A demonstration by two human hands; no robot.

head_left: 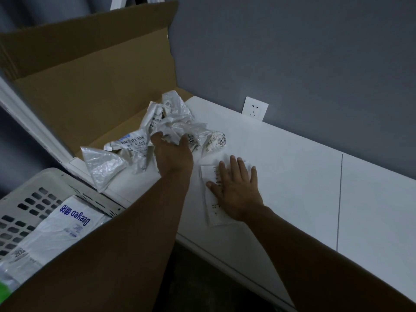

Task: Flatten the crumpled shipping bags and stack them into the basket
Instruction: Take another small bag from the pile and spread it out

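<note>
so, left hand (pixel 173 154) around crumpled white bags (pixel 171 118), right hand (pixel 236 192) flat on smooth bag (pixel 212 215)

Flat right hand (pixel 236 192) on bag (pixel 213 218) beside crumpled bags (pixel 171 118)

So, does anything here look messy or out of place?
Only the expected mess: crumpled shipping bags heaped at the table's left end, one clear bag seeming to droop past the edge towards the basket. Nothing looks spilled.

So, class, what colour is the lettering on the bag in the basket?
Blue lettering on a white bag; head view.
</note>
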